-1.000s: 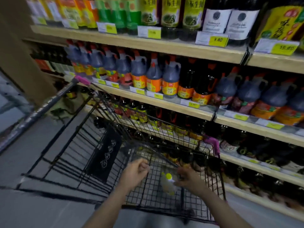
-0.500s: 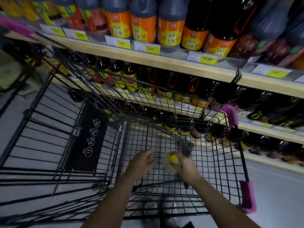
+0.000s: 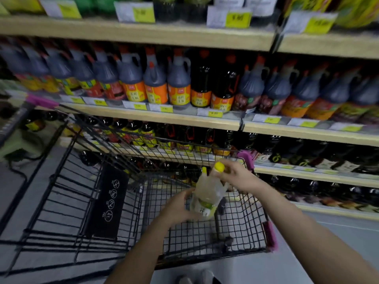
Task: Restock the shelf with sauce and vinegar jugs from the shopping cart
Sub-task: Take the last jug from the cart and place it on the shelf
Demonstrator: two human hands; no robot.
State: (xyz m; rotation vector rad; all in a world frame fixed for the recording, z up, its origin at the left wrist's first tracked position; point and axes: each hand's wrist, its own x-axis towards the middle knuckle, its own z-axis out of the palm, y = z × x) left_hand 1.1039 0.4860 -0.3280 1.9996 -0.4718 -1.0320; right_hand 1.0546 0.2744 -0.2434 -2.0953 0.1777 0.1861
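Above the cart (image 3: 114, 201) basket, both hands hold a clear yellow-capped jug (image 3: 207, 193): right hand (image 3: 238, 178) curled round its neck, left hand (image 3: 180, 206) cupping its side. Black wire walls ring it; packed shelves (image 3: 155, 116) of dark jugs (image 3: 178, 83) stand just beyond.

jug (image 3: 207, 193) above cart (image 3: 254, 218), shelf (image 3: 155, 116) behind cart
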